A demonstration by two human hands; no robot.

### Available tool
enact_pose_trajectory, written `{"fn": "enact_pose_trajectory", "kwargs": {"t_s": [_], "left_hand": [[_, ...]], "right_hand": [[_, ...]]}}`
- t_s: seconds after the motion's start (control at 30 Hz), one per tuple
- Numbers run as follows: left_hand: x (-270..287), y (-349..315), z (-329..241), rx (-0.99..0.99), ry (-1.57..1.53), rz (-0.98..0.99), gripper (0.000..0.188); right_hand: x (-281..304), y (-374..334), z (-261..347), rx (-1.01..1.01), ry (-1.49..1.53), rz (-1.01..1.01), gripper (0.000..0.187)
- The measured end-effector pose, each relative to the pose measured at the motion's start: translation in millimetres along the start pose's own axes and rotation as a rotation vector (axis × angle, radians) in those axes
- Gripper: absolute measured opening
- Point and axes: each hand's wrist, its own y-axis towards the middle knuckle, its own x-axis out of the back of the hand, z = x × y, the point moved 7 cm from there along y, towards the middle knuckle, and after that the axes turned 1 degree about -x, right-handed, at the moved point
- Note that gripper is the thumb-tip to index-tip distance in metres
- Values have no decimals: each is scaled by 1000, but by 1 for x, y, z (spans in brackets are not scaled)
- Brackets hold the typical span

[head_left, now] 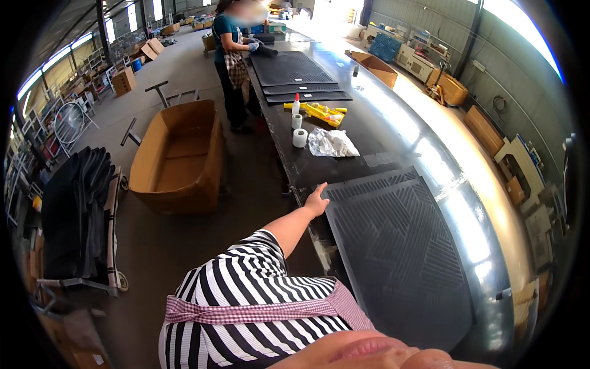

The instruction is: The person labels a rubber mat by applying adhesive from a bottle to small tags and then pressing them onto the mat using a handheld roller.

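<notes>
Now the left hand (316, 202) touches a black mat (399, 246); I cannot tell its grip

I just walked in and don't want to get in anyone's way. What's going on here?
Someone in a striped top has their left hand at the corner of a dark patterned mat lying on the long table; whether it grips is unclear, and the right hand is out of view. Farther up the table, a co-worker's gloved hands are at a dark rolled-looking piece near overlapping mats. In between sit two white rolls, a red-tipped bottle, a yellow item and a plastic bag.
</notes>
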Motion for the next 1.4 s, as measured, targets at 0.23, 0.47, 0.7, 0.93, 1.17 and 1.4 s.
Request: {"fn": "enact_pose_trajectory", "kwargs": {"t_s": [0.23,0.47,0.7,0.93,1.17,1.4], "left_hand": [[-20,-8,18,354,-466,-24,41],[-22,-37,18,492,-1060,88,62],[-15,-38,8,430,-916,-95,61],[34,-35,10,320,-497,-431,68],[52,-26,36,265,174,-321,78],[41,-45,46,236,140,-220,70]], "right_hand": [[152,-3,4,-62,94,-68,35],[228,-26,0,-116,154,-101,31],[237,-19,9,-162,33,-125,31],[230,-15,-2,-172,35,-100,31],[222,-13,-10,-189,16,-79,30],[221,-15,-11,-186,-14,-79,30]]}}
